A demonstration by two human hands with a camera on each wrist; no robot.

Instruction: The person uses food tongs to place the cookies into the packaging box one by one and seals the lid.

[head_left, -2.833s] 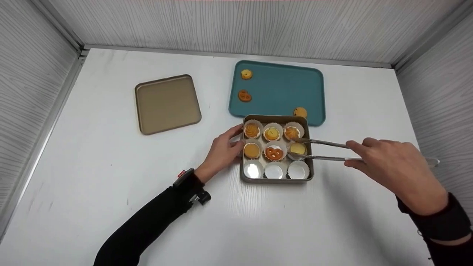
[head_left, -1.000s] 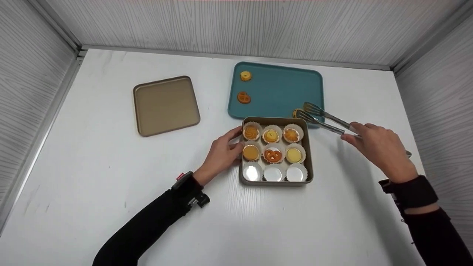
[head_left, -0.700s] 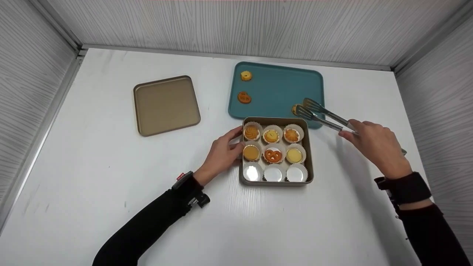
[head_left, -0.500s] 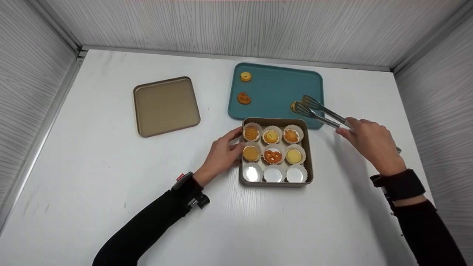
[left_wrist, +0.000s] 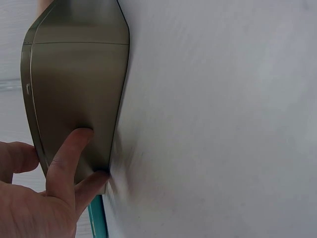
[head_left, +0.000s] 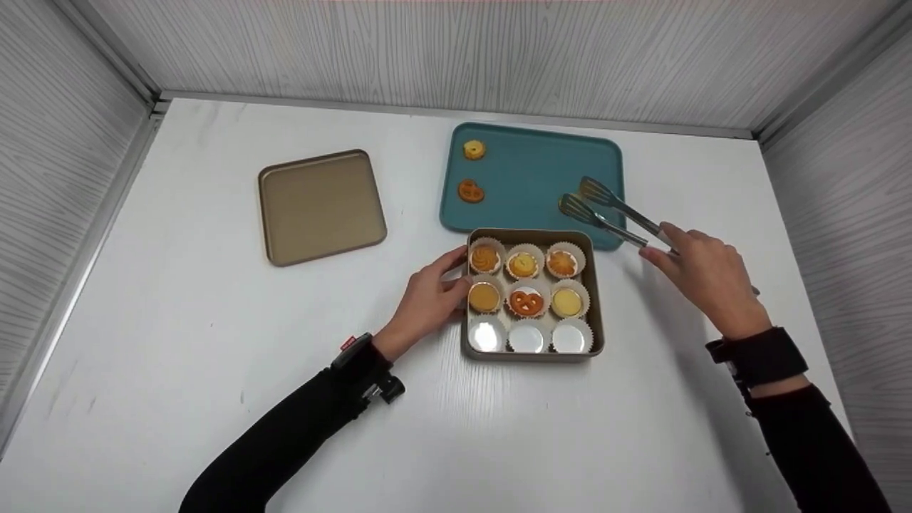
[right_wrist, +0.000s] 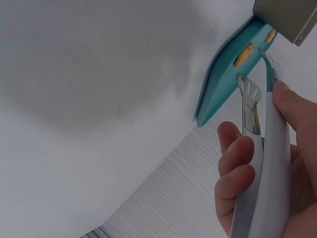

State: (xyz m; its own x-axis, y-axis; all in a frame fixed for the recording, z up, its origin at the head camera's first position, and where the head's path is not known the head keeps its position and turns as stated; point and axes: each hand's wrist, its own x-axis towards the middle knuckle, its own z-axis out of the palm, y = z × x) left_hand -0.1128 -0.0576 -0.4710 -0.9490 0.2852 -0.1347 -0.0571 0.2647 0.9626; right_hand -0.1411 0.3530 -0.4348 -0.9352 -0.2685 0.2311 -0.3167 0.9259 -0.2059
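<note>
My right hand grips a pair of metal tongs with pale handles. The tongs' slotted heads stand apart over the right part of a teal tray. A round cookie lies there close to the heads, mostly hidden by them in the head view. My left hand rests its thumb and fingers against the outer left wall of a gold square tin. Six paper cups in the tin hold cookies, including a pretzel-shaped cookie; the three front cups are empty.
On the tray's left side lie a yellow ring cookie and a brown pretzel cookie. A shallow gold tray, perhaps a lid, lies at the back left. Grey panels border the white table.
The right hand has moved the tongs out of the tin and back over the teal tray. There the round cookie has shifted a little left and back. The left hand has stayed at the tin.
</note>
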